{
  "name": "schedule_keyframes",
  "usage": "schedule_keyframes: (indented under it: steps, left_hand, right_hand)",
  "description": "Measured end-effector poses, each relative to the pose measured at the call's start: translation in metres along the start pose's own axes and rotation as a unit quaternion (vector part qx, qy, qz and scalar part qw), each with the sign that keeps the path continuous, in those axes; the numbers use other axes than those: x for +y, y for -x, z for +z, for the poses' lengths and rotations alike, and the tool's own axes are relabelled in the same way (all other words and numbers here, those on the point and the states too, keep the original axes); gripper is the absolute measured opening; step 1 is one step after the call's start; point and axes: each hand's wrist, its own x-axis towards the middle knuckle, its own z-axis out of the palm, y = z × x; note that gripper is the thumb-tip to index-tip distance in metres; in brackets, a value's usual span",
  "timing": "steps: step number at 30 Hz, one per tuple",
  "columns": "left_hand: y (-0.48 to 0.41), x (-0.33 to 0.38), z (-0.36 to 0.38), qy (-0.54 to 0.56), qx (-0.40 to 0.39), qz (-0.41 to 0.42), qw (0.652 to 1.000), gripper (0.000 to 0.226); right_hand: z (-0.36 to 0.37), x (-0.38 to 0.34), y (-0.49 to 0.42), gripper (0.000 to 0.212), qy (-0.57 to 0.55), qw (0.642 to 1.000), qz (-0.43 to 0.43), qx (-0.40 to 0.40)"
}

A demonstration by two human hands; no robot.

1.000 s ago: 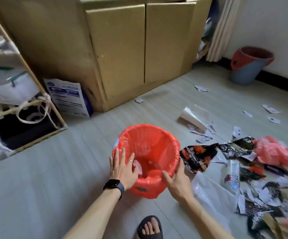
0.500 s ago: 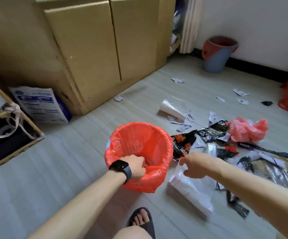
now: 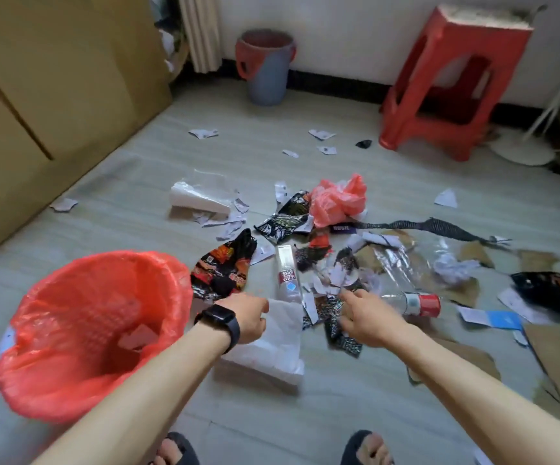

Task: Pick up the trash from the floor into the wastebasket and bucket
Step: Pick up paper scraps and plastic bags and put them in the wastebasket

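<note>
The wastebasket (image 3: 53, 374), lined with a red bag, stands on the floor at the lower left with a few paper scraps inside. The blue-grey bucket (image 3: 266, 78) with a red liner stands against the far wall. Trash lies spread across the floor: a white plastic bag (image 3: 278, 350), a clear bottle with a red cap (image 3: 412, 303), black snack wrappers (image 3: 225, 266), torn paper and a crumpled red bag (image 3: 335, 199). My left hand (image 3: 246, 317), with a black watch on the wrist, curls its fingers over the white bag's top edge. My right hand (image 3: 365, 318) reaches out over paper scraps beside the bottle, fingers extended.
A wooden cabinet (image 3: 53, 95) runs along the left. A red plastic stool (image 3: 446, 85) stands at the back right by the wall, a white stand base (image 3: 523, 152) next to it. Cardboard pieces (image 3: 556, 360) lie at the right. My sandalled feet (image 3: 178, 451) are at the bottom edge.
My left hand let go of the wastebasket rim and moved right onto the white bag. My right hand reached further into the trash pile. The view swung right.
</note>
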Motion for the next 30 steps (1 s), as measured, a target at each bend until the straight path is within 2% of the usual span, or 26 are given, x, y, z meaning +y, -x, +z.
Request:
schedule_keyframes:
  steps: [4,7,10,14,18,19,21,24,25,27,30]
  left_hand:
    - [-0.038,0.026,0.061,0.003,-0.048,0.019,0.999,0.043]
    - [-0.074,0.052,0.095,0.024,-0.019,0.067,0.997,0.037]
    - [-0.107,0.079,0.117,0.045,0.024,0.119,0.992,0.037]
    - [-0.152,0.105,0.141,0.017,0.032,0.145,0.989,0.059]
    - [-0.186,0.107,0.158,-0.061,-0.017,0.111,0.992,0.085]
    - [-0.19,0.105,0.162,-0.076,-0.036,0.106,0.991,0.079]
    - [-0.191,0.102,0.167,-0.093,0.009,0.141,0.986,0.051]
    - [-0.182,0.108,0.172,-0.113,0.052,0.202,0.971,0.044]
    - [-0.177,0.112,0.167,-0.094,0.035,0.215,0.972,0.04]
    - [-0.167,0.118,0.153,-0.032,0.026,0.176,0.984,0.037]
    - [-0.149,0.124,0.125,0.083,0.053,0.113,0.989,0.045]
  right_hand:
    - [0.065,0.062,-0.016,0.058,-0.028,0.996,0.077,-0.033]
    - [0.106,0.085,-0.036,0.065,-0.053,0.991,0.11,-0.045]
    - [0.13,0.089,-0.052,0.082,-0.057,0.99,0.131,-0.019]
    - [0.153,0.096,-0.069,0.091,-0.08,0.982,0.171,0.002]
    - [0.177,0.104,-0.07,0.071,-0.074,0.985,0.154,0.009]
    - [0.182,0.105,-0.068,0.064,-0.066,0.986,0.151,0.032]
    - [0.19,0.102,-0.062,0.048,-0.06,0.986,0.134,0.081]
    - [0.199,0.103,-0.055,0.026,-0.092,0.983,0.126,0.097]
    - [0.199,0.105,-0.053,0.023,-0.128,0.978,0.137,0.093]
    - [0.189,0.11,-0.049,0.021,-0.227,0.951,0.187,0.099]
    - [0.159,0.117,-0.027,0.018,-0.333,0.897,0.237,0.168]
